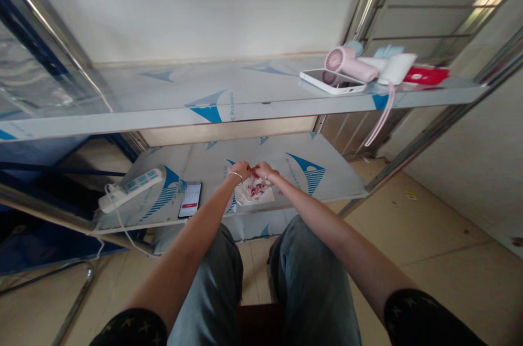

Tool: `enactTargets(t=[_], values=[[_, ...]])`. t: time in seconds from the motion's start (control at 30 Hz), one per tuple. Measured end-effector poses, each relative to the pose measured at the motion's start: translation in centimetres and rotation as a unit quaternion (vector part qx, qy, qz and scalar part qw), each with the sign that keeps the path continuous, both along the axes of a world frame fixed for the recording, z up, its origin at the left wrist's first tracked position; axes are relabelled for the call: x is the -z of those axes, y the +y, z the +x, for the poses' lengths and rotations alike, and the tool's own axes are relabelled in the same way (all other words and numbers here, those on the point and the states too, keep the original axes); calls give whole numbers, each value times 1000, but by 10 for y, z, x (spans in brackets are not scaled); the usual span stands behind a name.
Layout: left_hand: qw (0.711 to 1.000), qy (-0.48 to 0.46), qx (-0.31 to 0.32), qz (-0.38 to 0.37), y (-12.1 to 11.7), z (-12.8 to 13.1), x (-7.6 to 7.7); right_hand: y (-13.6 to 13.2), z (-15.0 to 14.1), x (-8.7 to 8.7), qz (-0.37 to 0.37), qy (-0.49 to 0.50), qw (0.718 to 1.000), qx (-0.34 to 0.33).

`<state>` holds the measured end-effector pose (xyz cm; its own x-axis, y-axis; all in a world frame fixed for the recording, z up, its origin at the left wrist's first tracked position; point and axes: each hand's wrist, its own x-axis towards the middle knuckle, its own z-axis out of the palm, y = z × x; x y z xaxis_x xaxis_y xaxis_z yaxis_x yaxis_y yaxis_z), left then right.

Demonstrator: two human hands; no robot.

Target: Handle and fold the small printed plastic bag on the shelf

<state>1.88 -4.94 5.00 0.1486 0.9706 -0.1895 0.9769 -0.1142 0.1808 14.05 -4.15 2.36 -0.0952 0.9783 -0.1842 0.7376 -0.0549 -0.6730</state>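
Observation:
Both of my hands meet over the lower metal shelf, fingertips close together. My left hand, with a bracelet at its wrist, is closed in a pinch. Opposite it, my right hand is pinched too. Something small and reddish shows between the fingers, too small to name. Just below the hands lies a white sheet or bag with small pink and dark red pieces on it; they look like beads, but I cannot be sure.
Left of my hands lie a phone with a lit screen and a white power strip with a cable. The upper shelf carries a white-edged phone, a pink handheld fan and a red packet. A strap hangs over its edge.

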Motion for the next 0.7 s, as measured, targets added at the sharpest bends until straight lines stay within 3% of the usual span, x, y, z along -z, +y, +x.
enactTargets(t=[0.23, 0.33, 0.7], values=[[998, 37, -29, 47, 4, -10, 10, 9, -4, 19, -1, -28, 997, -67], [998, 12, -7, 54, 7, -20, 15, 8, -9, 24, 8, -47, 995, -89], [994, -46, 62, 81, 14, -27, 24, 14, -3, 31, 4, -24, 998, -65]])
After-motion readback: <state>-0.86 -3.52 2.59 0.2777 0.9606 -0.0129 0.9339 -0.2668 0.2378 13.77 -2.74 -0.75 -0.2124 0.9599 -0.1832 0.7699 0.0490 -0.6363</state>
